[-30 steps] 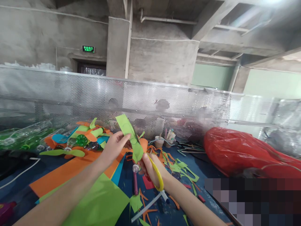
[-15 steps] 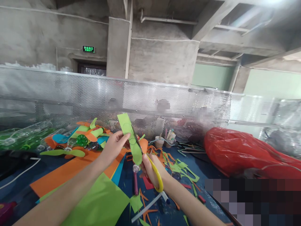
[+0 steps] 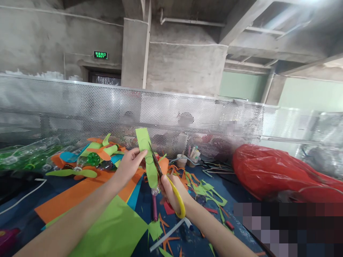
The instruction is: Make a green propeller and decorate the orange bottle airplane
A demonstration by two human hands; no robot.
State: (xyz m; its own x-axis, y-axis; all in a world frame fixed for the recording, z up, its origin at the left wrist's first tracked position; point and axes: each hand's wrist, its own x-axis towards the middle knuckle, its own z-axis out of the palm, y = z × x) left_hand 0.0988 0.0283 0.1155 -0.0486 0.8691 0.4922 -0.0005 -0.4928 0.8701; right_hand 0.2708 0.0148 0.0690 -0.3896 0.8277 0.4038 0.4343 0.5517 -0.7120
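A lime-green paper strip (image 3: 151, 173) with drawn outlines and a rounded lower end is pinched in my left hand (image 3: 133, 159). Yellow-handled scissors (image 3: 177, 196) are gripped in my right hand (image 3: 171, 194), their dark blades along the strip's right edge. Just below the strip lies a purple stick (image 3: 154, 208) with a clear round piece at its top. Orange foam-like or paper shapes show behind the blades. Under my left forearm are large green (image 3: 112, 228) and orange (image 3: 66, 200) sheets.
Green and orange offcuts (image 3: 211, 192) litter the blue table right of my hands. Behind them stand cups of markers (image 3: 193, 157). A red plastic bag (image 3: 278, 171) lies at right. Bottles (image 3: 34, 153) and propeller-like cutouts (image 3: 72, 174) pile up at left, before a perforated metal screen (image 3: 163, 114).
The green strip has turned more upright and its lower end has shifted left. The scissor blades now show more fully beside it, apart from its lower edge.
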